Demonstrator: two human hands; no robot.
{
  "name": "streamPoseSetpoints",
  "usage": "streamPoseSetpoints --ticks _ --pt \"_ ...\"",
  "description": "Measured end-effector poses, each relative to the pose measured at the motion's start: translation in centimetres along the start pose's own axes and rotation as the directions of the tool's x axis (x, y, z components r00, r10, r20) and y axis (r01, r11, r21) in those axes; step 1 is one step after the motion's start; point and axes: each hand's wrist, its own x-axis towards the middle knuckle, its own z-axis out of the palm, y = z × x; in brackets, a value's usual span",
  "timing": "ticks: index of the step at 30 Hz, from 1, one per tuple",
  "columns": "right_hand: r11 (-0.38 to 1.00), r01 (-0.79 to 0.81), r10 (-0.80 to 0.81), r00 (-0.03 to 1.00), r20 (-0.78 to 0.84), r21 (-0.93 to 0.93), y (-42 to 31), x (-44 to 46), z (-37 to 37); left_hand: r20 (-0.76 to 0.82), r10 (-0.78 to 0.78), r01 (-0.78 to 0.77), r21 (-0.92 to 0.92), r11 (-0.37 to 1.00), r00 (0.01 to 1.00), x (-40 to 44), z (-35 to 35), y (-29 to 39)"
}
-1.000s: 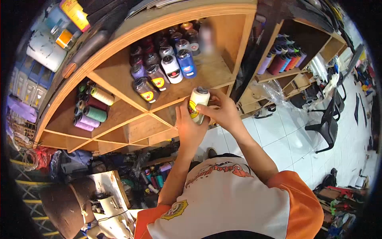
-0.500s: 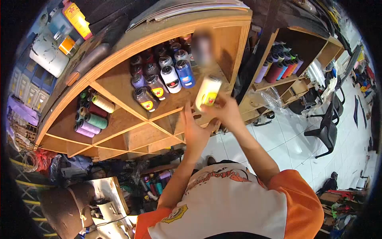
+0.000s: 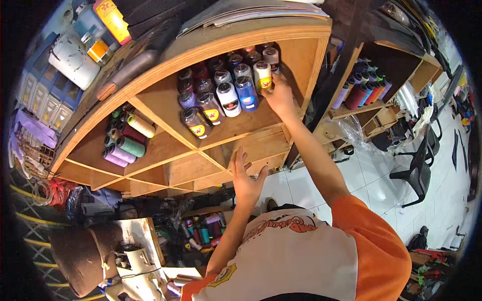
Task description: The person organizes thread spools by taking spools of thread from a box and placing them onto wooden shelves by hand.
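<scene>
My right hand (image 3: 280, 98) grips the lower part of a cream bottle (image 3: 262, 74) with a yellow label and a dark cap. It stands nearly upright in the back right of a wooden shelf compartment, beside a blue bottle (image 3: 245, 93). Behind it, near the side wall, is a greyish bottle (image 3: 270, 56). A white bottle (image 3: 229, 99) with a black label and a dark brown bottle (image 3: 196, 123) are among several others to the left. Below the shelf's front edge, my left hand (image 3: 247, 184) hangs in the air, fingers spread, holding nothing.
Thread spools (image 3: 131, 145) lie in the left compartment of the wooden shelf (image 3: 173, 118). A second cabinet (image 3: 396, 65) with coloured spools stands to the right. Black chairs (image 3: 414, 173) are on the tiled floor, and a sewing machine (image 3: 140, 263) is at lower left.
My right hand has moved forward and up, bringing the cream bottle from the shelf's front to the back right, beside the blue one. My left hand now sits farther from the bottle.
</scene>
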Motion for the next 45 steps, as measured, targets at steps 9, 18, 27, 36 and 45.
streamPoseSetpoints --ticks 9,18,27,36,45 --pt "0.999 0.037 -0.038 0.996 -0.08 -0.012 0.7 -2.9 -2.1 0.088 0.013 -0.01 -0.036 0.999 0.996 -1.1 -2.0 -1.3" --pt "0.818 -0.421 0.504 0.854 -0.133 0.393 -0.7 -23.7 -19.5 0.536 0.179 -0.109 -0.159 0.981 0.825 -3.2 -5.9 -2.9" --pt "0.428 -0.902 0.675 0.285 -0.68 0.046 -12.5 -57.3 -26.8 0.905 0.232 0.081 -0.277 0.957 0.357 -10.7 -8.3 -5.7" --pt "-0.239 -0.96 0.684 -0.061 -0.727 -0.144 -12.3 -73.8 -21.3 0.931 0.325 0.03 -0.334 0.942 0.167 -14.4 -6.3 -3.3" --pt "-0.608 -0.709 0.672 -0.219 -0.707 -0.358 -12.8 -80.4 -29.3 0.94 0.229 0.147 -0.271 0.951 0.252 -20.1 -3.9 -1.2"
